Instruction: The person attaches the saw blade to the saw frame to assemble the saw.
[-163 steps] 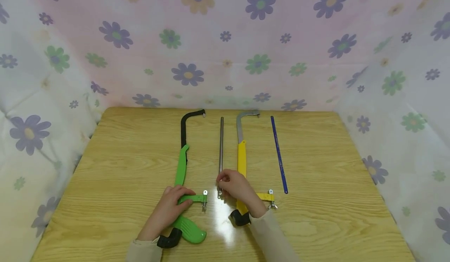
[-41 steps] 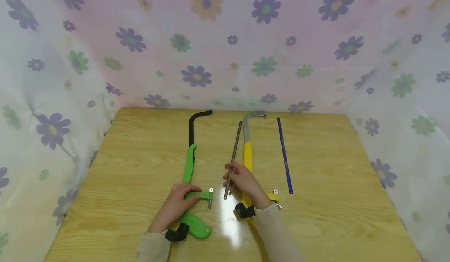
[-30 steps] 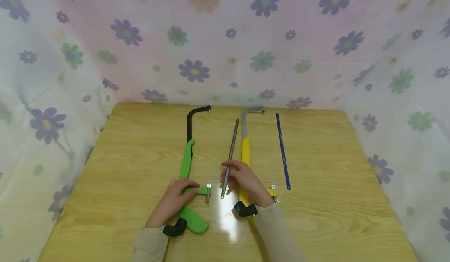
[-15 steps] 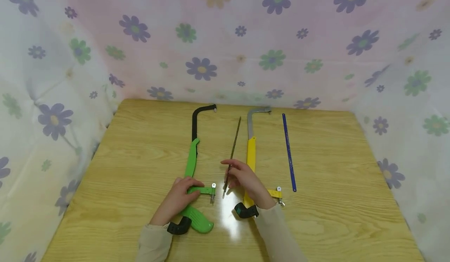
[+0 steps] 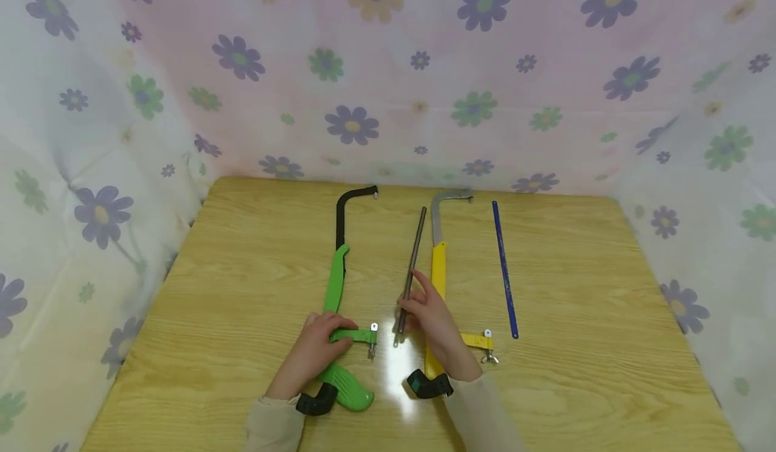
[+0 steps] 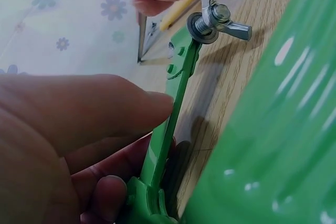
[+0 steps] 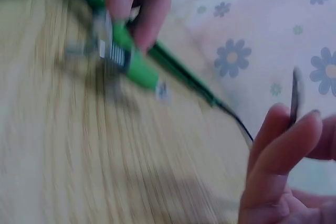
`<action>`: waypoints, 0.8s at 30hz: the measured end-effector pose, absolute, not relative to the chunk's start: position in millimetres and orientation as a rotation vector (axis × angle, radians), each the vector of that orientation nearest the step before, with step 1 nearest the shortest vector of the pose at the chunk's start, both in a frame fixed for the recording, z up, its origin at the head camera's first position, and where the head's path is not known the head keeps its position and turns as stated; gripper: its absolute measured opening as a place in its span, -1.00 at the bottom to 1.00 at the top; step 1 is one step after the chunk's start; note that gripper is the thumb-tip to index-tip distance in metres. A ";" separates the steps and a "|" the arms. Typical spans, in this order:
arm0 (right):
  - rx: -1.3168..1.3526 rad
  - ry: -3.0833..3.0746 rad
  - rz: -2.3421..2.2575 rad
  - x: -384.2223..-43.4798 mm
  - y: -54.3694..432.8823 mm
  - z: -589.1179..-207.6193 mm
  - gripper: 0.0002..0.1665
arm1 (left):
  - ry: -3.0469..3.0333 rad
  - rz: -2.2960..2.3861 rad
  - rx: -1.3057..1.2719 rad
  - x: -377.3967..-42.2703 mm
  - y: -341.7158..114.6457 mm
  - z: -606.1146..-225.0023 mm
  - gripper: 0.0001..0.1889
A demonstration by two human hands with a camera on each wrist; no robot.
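Pinching grey blade (image 5: pixel 416 244) in right hand (image 5: pixel 438 320), in head view, over tabletop (image 5: pixel 254 256) between green saw (image 5: pixel 335 282) and yellow saw (image 5: pixel 439 270). In left-wrist view, steady green bracket (image 6: pixel 167 124), pinched in left hand (image 6: pixel 68 124). In right-wrist view, turn grey blade slowly.

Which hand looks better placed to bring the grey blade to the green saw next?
Probably the right hand: it holds the grey blade, right of the green saw. The left hand grips that saw's bracket, so it likely suits steadying.
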State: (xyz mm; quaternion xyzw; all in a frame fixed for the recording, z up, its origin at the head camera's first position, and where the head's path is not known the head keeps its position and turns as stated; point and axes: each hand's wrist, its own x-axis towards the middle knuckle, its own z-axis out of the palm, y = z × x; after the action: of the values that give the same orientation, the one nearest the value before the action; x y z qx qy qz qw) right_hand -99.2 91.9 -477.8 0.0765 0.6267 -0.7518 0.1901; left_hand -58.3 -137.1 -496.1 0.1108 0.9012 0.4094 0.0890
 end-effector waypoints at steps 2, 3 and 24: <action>0.211 1.740 -2.151 -96.5 90.9 -478.1 -0.20 | 2.693 1.214 0.330 -57.7 -135.8 -496.2 -0.83; 0.199 1.743 -2.155 -95.7 90.2 -478.1 -0.19 | 2.699 1.214 0.330 -57.8 -135.4 -496.1 -0.83; 0.108 1.362 -2.167 -86.4 88.0 -489.7 -0.40 | 2.685 1.260 0.241 -59.0 -138.3 -501.2 -0.80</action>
State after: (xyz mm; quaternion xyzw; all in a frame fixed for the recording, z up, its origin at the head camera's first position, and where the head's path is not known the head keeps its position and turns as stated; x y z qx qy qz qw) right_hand -86.4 88.0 -489.7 0.0403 0.5096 -0.8105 0.2859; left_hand -59.0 -138.3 -501.2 0.0807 0.8992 0.4219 0.0829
